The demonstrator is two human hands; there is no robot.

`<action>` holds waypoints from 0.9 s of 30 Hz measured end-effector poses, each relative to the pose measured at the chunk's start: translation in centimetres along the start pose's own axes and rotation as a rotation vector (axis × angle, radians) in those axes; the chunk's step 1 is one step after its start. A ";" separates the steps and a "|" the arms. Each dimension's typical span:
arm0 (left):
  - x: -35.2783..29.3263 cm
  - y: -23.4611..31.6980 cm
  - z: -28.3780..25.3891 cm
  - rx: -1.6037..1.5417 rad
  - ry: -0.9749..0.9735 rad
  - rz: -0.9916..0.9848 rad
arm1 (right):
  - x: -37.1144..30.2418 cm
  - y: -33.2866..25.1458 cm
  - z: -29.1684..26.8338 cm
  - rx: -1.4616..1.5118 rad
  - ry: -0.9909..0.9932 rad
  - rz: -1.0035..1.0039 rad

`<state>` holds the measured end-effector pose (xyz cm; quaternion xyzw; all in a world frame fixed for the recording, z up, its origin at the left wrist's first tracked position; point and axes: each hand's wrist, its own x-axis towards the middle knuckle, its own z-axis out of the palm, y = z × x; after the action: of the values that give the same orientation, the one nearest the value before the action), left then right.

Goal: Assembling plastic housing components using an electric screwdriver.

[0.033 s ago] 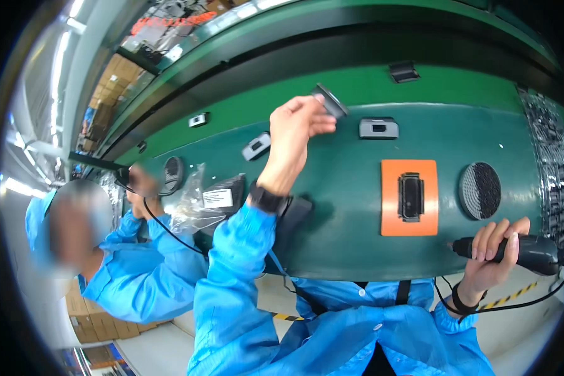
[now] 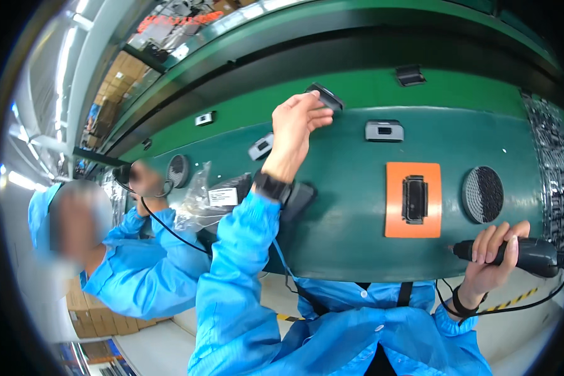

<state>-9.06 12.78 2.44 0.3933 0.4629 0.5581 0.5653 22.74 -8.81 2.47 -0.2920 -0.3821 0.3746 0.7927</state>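
Tipped slightly flatter than in the earlier frame, the dark part [image 2: 329, 99] in the left hand [image 2: 294, 122] has edged away from the orange pad [image 2: 395, 207]. From my remote view, the right hand [image 2: 496, 252] is nearest, just right of the pad's near edge, its fingers wrapped round a corded black power tool [image 2: 536, 257]. On the pad lies a black frame [image 2: 415, 199]; to its right, a round mesh disc [image 2: 483, 194]. Beyond the pad I see a grey housing [image 2: 373, 130]. Farther, left of the pad, the left hand narrows to a pinch on the dark part; I cannot tell whether that part touches anything beneath. Farthest beyond the pad lies a black piece [image 2: 410, 76].
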 end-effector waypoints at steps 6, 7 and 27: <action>8.5 -3.5 -5.0 -0.231 0.338 -0.024 | -1.2 0.1 0.1 0.002 -0.023 0.008; 8.9 -3.5 -5.1 -0.224 0.350 -0.018 | -1.2 0.2 0.1 0.008 -0.040 0.015; 7.5 1.3 -8.2 1.267 0.151 0.451 | -1.8 0.3 1.5 0.042 -0.011 0.080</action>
<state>-17.65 19.71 0.96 0.6956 0.6456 0.3092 0.0613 20.63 -9.84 2.40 -0.2884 -0.3665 0.4157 0.7808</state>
